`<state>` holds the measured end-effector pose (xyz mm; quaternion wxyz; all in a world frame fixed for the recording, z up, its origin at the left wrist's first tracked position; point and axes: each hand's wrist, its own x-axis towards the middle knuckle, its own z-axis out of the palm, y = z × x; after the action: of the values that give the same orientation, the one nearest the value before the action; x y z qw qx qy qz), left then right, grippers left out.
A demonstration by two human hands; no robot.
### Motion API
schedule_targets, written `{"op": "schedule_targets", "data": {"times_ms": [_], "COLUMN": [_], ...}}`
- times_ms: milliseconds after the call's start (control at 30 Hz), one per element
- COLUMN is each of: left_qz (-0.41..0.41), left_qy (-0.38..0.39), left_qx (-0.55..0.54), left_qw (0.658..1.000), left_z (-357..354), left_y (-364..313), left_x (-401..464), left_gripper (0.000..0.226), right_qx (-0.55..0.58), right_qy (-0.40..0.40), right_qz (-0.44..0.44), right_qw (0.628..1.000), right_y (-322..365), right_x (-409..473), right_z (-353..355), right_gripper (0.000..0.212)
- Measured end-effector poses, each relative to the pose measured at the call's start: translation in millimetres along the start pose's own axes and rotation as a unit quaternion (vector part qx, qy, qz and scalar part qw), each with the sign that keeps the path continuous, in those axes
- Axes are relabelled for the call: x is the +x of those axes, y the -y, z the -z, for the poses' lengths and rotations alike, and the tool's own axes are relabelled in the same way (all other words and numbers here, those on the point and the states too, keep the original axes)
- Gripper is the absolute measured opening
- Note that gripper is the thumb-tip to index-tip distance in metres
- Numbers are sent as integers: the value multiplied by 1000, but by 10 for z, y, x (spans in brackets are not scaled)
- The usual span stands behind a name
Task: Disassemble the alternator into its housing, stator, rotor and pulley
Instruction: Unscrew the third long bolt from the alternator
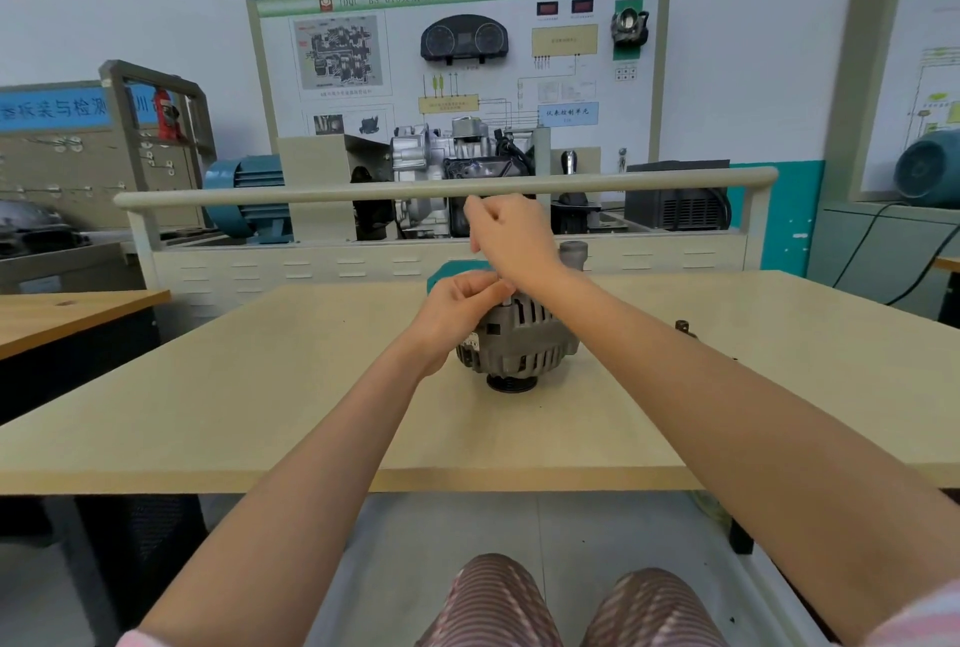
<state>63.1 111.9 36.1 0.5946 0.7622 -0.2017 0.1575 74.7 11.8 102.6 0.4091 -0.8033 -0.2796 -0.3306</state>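
Note:
A grey alternator (524, 342) stands on the beige table (260, 386) with its dark pulley (511, 383) facing down. My left hand (460, 306) rests against its upper left side, fingers curled at the top of the housing near a small upright bolt (506, 302). My right hand (511, 235) hovers above the alternator with its fingers curled in a fist; whether it pinches a small part cannot be told. The stator and rotor are hidden inside the housing.
A small dark part (681, 326) lies on the table to the right. A teal object (452, 269) and a grey cylindrical part (573, 251) sit behind my hands. A training bench with a rail (415, 191) stands beyond the table's far edge.

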Motion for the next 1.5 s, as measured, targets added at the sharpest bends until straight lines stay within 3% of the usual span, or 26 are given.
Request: {"op": "schedule_targets", "data": {"times_ms": [67, 133, 200, 300, 433, 567, 633, 700, 800, 900, 1133, 1233, 1300, 1367, 1433, 1500], "left_qz": [9, 25, 33, 27, 16, 12, 16, 22, 19, 12, -1, 1, 14, 32, 43, 49], "left_qy": [-18, -38, -56, -72, -44, -10, -1, 9, 13, -6, -34, -45, -60, -82, -103, -110], "left_qx": [13, 32, 46, 50, 40, 25, 21, 20, 19, 10, 0, -2, 7, 25, 37, 44], "left_qw": [1000, 998, 997, 996, 998, 1000, 1000, 1000, 1000, 1000, 999, 999, 998, 996, 993, 992], "left_z": [11, 17, -5, -31, -14, -24, -24, -15, -9, -30, -60, -47, -46, -41, -39, -34], "left_y": [31, 55, 64, 80, 54, 2, -6, -19, -42, -40, -28, -9, 23, 52, 71, 81], "left_x": [15, 36, 40, 27, 12, 1, -1, -10, -24, -25, -41, -29, -20, -7, 5, 15], "left_gripper": [33, 30, 30, 31, 29, 21, 18, 18, 18, 16, 16, 28, 37, 37, 35, 33], "right_qx": [-253, -402, -447, -423, -307, -27, 177, 341, 422, 437, 234, 6, -244, -395, -437, -428], "right_qy": [-34, -42, -36, -33, -58, -42, -17, 24, 42, 33, -35, -77, -86, -68, -57, -61], "right_qz": [53, 55, 34, 33, 54, -24, -94, -132, -147, -161, -77, -8, 25, 34, 32, 35], "right_qw": [965, 913, 893, 905, 949, 998, 980, 930, 893, 884, 968, 997, 965, 916, 897, 901], "right_y": [12, 45, 77, 83, 42, 54, 29, 3, -14, -16, -7, 20, 39, 55, 82, 103], "right_x": [-48, -86, -92, -89, -83, 16, 63, 101, 143, 153, 56, -19, -72, -118, -148, -148], "right_z": [-72, -137, -170, -180, -154, -81, -30, 18, 41, 32, -57, -80, -113, -159, -187, -199], "right_gripper": [34, 26, 24, 24, 27, 49, 49, 51, 58, 61, 51, 45, 30, 22, 23, 23]}}
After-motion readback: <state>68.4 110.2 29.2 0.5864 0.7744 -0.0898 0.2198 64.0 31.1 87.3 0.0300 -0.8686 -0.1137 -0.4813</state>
